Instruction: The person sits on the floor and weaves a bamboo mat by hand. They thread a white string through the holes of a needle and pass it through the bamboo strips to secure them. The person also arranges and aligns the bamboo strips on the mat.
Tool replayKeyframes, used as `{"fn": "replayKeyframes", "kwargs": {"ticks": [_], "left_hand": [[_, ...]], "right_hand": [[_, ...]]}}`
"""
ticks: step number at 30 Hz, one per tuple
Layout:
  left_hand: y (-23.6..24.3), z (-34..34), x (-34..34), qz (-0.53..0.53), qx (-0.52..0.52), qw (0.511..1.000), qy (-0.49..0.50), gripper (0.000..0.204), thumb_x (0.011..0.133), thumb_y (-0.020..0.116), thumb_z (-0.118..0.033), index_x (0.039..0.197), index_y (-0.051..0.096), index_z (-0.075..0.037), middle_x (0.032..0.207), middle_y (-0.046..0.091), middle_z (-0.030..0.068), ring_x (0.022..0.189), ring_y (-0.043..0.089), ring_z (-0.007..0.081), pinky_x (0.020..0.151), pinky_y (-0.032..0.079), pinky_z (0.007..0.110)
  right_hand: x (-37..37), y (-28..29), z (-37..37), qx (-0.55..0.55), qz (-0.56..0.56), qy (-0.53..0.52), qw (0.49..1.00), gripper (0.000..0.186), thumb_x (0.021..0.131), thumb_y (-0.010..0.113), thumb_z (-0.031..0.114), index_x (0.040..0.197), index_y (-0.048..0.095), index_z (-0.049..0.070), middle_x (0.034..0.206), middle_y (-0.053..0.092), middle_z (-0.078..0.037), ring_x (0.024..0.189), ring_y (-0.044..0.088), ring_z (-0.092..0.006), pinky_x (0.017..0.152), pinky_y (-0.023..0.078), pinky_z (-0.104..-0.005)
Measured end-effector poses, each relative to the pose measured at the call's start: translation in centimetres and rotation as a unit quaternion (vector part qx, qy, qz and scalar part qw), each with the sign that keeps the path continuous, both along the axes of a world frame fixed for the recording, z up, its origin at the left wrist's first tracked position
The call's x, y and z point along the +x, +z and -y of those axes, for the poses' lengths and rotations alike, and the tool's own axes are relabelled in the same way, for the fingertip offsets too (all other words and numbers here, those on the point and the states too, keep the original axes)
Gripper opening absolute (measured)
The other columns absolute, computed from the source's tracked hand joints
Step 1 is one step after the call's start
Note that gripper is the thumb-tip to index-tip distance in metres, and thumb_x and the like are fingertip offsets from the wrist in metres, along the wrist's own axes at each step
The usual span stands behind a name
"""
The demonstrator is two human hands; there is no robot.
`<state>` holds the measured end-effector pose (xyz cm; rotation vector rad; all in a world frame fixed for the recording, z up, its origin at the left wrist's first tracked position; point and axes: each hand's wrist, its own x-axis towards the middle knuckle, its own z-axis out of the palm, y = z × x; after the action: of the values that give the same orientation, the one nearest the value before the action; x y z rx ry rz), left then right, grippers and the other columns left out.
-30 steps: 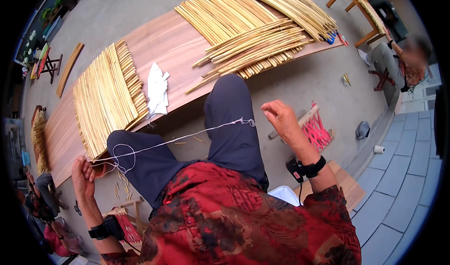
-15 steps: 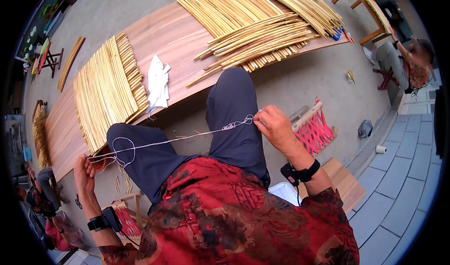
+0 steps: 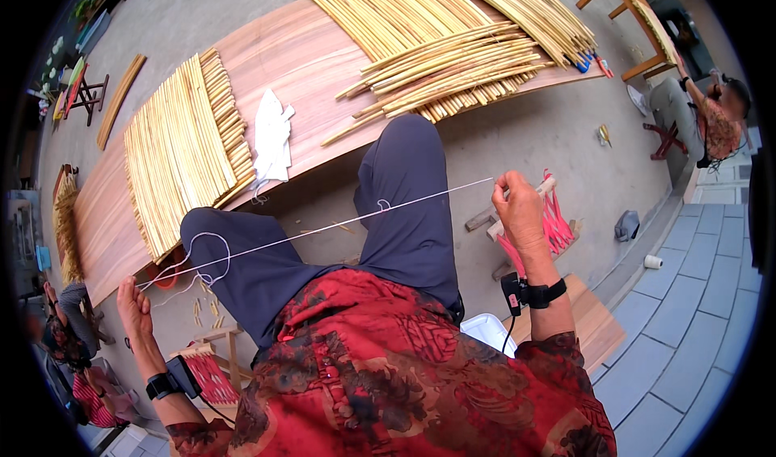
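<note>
A thin pale string [image 3: 335, 226] runs taut across my lap, rising from left to right. My left hand [image 3: 134, 305] is closed on its left end, beside the table's lower left corner. At the other end my right hand [image 3: 518, 208] pinches the string, above a stool with red webbing. Near my left knee the string hangs in a loose loop [image 3: 208, 256], with a loose strand trailing toward my left hand. A small kink [image 3: 383, 205] shows in the stretch over my right thigh.
On the wooden table [image 3: 279, 48] lie a joined mat of reed stalks [image 3: 174, 150], a white cloth [image 3: 273, 137] and several piles of stalks [image 3: 453, 69]. Red-webbed stools [image 3: 540, 222] stand on the floor. Other people [image 3: 715, 125] sit at right and lower left.
My right hand has moved right and slightly up, my left hand a little left and down. The tangle near my right hand has pulled out to a straight string with one small kink.
</note>
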<state>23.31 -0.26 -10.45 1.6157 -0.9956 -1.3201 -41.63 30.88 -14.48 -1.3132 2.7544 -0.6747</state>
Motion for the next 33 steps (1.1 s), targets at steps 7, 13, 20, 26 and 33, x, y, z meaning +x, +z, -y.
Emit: {"fn": "replayKeyframes", "kwargs": {"ticks": [7, 13, 20, 26, 33], "left_hand": [[-1.5, 0.0, -2.2, 0.056, -0.033, 0.997, -0.037, 0.009, 0.091, 0.053, -0.017, 0.089, 0.054, -0.008, 0.056, 0.034, -0.0072, 0.04, 0.025, 0.0012, 0.034, 0.021, 0.018], [0.6, -2.9, -6.6, 0.358, 0.125, 0.88, -0.285, 0.008, 0.084, 0.054, -0.011, 0.078, 0.055, -0.007, 0.07, 0.056, 0.0012, 0.047, 0.055, 0.0104, 0.034, 0.034, 0.021], [0.6, -2.7, -11.8, 0.391, -0.224, 0.825, -0.341, 0.007, 0.084, 0.054, -0.002, 0.077, 0.052, 0.001, 0.11, 0.053, 0.0071, 0.061, 0.055, 0.0103, 0.049, 0.04, 0.022], [1.9, -0.7, -15.5, 0.429, -0.198, 0.823, -0.317, 0.005, 0.079, 0.059, 0.001, 0.078, 0.053, 0.0, 0.109, 0.057, 0.0121, 0.085, 0.058, 0.0236, 0.074, 0.045, 0.033], [1.6, -1.9, -21.9, 0.667, -0.362, 0.567, -0.32, 0.017, 0.074, 0.065, -0.003, 0.09, 0.061, -0.002, 0.116, 0.056, 0.0136, 0.102, 0.055, 0.0313, 0.091, 0.041, 0.039]], "right_hand": [[-1.6, 1.7, -0.5, 0.007, -0.071, 0.015, 0.997, 0.007, 0.077, 0.059, 0.006, 0.079, 0.052, 0.006, 0.077, 0.058, -0.011, 0.065, 0.059, -0.0317, 0.056, 0.046, -0.0418], [0.1, 1.1, -1.8, 0.059, 0.008, 0.074, 0.995, 0.008, 0.078, 0.059, 0.006, 0.079, 0.051, 0.006, 0.078, 0.057, -0.012, 0.064, 0.058, -0.033, 0.056, 0.045, -0.0417], [-0.2, -0.1, -2.8, 0.112, 0.027, 0.048, 0.992, 0.006, 0.08, 0.057, 0.009, 0.081, 0.053, 0.006, 0.082, 0.058, -0.014, 0.068, 0.058, -0.037, 0.059, 0.046, -0.0447], [-2.5, -0.9, -4.5, 0.186, -0.004, -0.023, 0.982, 0.006, 0.081, 0.055, 0.009, 0.082, 0.054, 0.004, 0.084, 0.06, -0.017, 0.074, 0.059, -0.0395, 0.063, 0.046, -0.0465], [-3.9, -2.2, -6.3, 0.155, 0.017, -0.068, 0.985, 0.008, 0.081, 0.056, 0.011, 0.081, 0.055, 0.003, 0.082, 0.061, -0.019, 0.075, 0.059, -0.0395, 0.063, 0.047, -0.046]]}}
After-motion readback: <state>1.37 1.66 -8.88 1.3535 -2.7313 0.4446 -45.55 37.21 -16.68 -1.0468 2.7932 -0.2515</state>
